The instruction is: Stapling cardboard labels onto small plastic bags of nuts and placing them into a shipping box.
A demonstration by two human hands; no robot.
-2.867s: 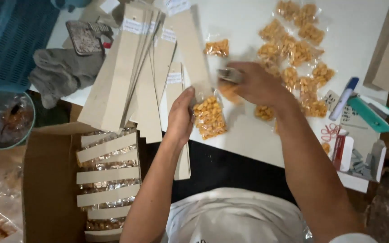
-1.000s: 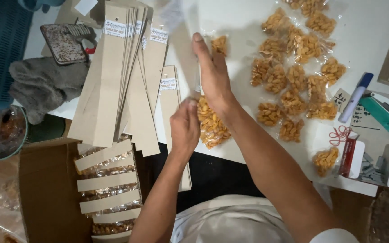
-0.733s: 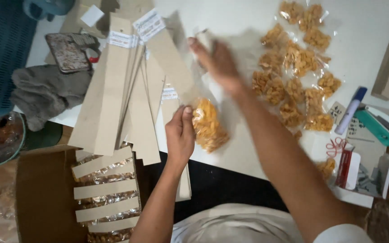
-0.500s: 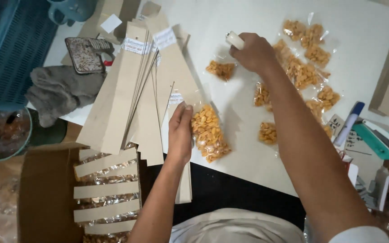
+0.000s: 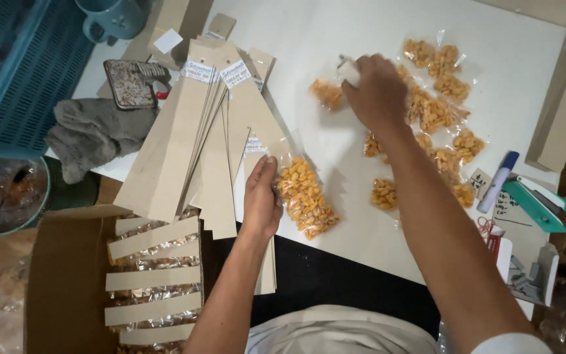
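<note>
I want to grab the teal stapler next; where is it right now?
In the head view the teal stapler lies at the table's right edge, just right of the blue-capped marker and above the open white box.

The left hand (image 5: 261, 200) lies low and near the body, palm down, fingers together and pointing away, thumb tucked at its right side, forearm running straight back. The right hand (image 5: 378, 92) reaches well ahead and to the right of it, knuckles up, fingers curled closed, arm stretched long.
</note>
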